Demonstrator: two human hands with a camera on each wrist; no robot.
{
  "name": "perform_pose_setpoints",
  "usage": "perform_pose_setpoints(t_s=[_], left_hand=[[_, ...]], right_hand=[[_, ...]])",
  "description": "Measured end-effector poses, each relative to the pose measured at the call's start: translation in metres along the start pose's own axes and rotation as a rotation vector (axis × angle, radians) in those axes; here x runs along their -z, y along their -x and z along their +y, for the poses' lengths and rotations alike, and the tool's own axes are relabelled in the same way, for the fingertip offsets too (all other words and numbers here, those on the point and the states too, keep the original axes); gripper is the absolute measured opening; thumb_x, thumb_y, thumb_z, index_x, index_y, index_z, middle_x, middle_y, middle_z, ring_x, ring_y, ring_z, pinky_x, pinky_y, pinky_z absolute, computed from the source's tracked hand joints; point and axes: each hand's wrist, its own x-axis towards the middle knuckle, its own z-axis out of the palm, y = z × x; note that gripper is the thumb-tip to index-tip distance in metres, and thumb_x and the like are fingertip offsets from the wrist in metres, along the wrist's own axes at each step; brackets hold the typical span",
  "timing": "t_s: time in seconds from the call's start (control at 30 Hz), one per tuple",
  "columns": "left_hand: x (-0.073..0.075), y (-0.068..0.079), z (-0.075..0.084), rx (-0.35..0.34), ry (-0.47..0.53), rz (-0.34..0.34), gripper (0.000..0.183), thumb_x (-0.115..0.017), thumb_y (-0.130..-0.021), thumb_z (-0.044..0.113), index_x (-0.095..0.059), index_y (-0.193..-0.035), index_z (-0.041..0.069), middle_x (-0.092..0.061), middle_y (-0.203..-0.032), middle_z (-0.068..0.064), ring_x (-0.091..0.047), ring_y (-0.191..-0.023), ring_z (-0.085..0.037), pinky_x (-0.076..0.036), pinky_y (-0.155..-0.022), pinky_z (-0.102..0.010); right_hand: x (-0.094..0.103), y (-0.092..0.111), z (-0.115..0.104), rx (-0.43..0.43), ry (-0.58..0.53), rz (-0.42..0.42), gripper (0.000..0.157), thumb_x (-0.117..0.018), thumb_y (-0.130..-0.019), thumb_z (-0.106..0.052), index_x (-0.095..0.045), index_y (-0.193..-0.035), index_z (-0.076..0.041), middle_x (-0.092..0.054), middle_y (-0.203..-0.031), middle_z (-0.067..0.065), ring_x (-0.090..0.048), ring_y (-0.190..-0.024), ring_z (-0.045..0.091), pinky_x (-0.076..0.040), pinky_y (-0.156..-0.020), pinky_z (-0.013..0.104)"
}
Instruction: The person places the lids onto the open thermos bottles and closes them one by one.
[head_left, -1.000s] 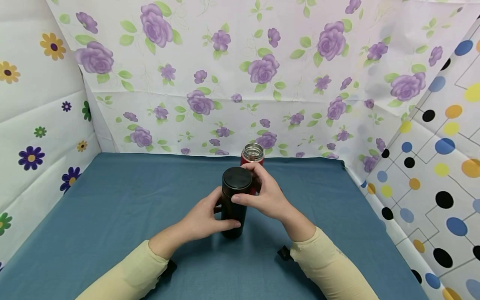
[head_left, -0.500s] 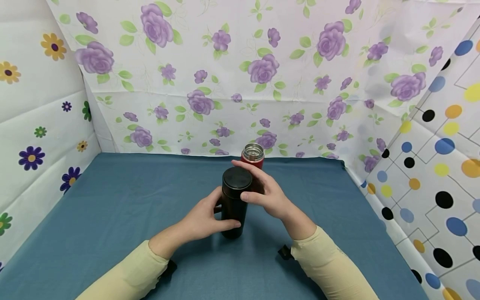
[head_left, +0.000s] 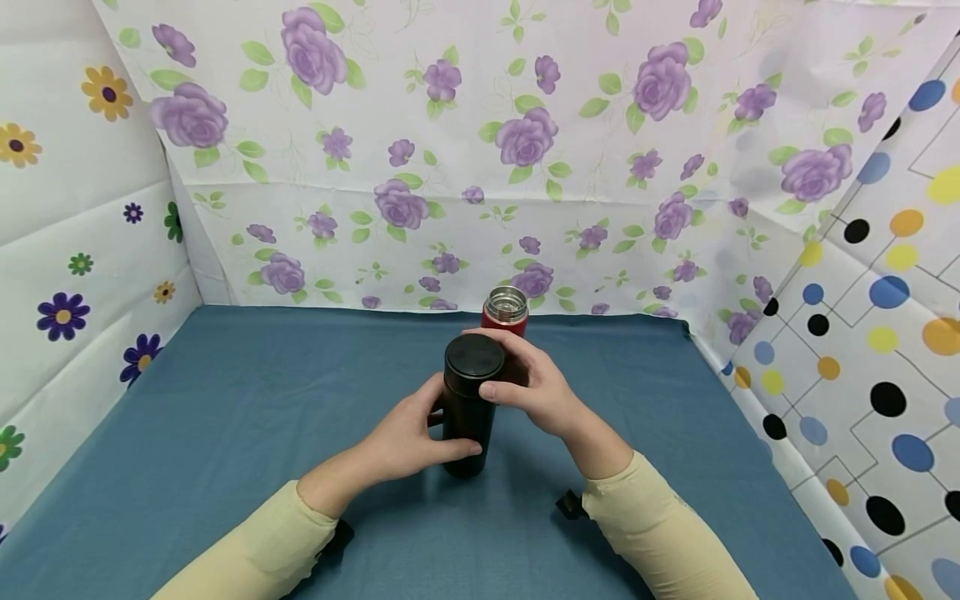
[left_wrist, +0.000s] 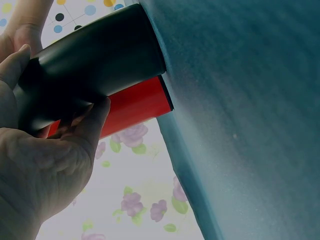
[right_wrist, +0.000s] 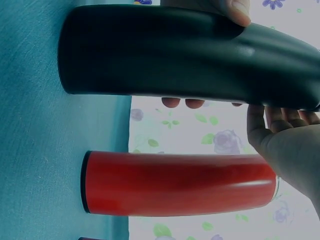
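Observation:
A black thermos bottle [head_left: 467, 421] with a black lid [head_left: 475, 357] stands upright on the blue cloth. My left hand [head_left: 408, 429] grips its body from the left, thumb across the front and fingers behind. At the top, my right hand [head_left: 536, 383] holds the lid area from the right, its thumb at the near side and its fingers curled round the back. The right wrist view shows those fingertips against the bottle [right_wrist: 165, 55] near its upper end. Close behind stands a red thermos [head_left: 506, 312], lidless, its steel mouth facing up.
Blue cloth [head_left: 285, 392] covers the table. A rose-patterned sheet [head_left: 450, 150] hangs along its back edge, with a flowered sheet [head_left: 90, 208] left and a dotted one [head_left: 862, 333] right. A small dark red object [right_wrist: 92, 238] is cut off at the right wrist view's lower edge.
My right fingers straightened and swung over behind the lid, the thumb shifting right, then curled round it again. My left hand and both thermoses have stayed in place.

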Motion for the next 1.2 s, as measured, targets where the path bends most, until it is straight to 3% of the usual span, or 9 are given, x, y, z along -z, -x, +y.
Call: perform_pose_setpoints(t_s=[0.23, 1.2], left_hand=[[-0.0001, -0.0003, -0.0011, -0.004, 0.002, -0.002, 0.075, -0.086, -0.082, 0.043, -0.042, -0.143, 0.041, -0.061, -0.123, 0.013, -0.058, -0.122, -0.007, -0.049, -0.106, -0.053], [-0.0002, -0.0004, -0.002, -0.011, 0.001, -0.004, 0.073, -0.086, -0.083, 0.043, -0.043, -0.142, 0.04, -0.061, -0.122, 0.013, -0.059, -0.119, -0.005, -0.049, -0.105, -0.051]], right_hand=[[-0.0005, 0.0, -0.0008, 0.004, 0.017, 0.015, 0.068, -0.075, -0.095, -0.036, -0.046, -0.149, -0.007, -0.058, -0.135, 0.018, -0.061, -0.118, 0.036, -0.054, -0.098, 0.048], [-0.0069, -0.0005, -0.0008, -0.018, 0.034, 0.087, 0.069, -0.082, -0.089, -0.035, -0.048, -0.143, -0.008, -0.06, -0.128, 0.017, -0.063, -0.113, 0.035, -0.056, -0.094, 0.043]])
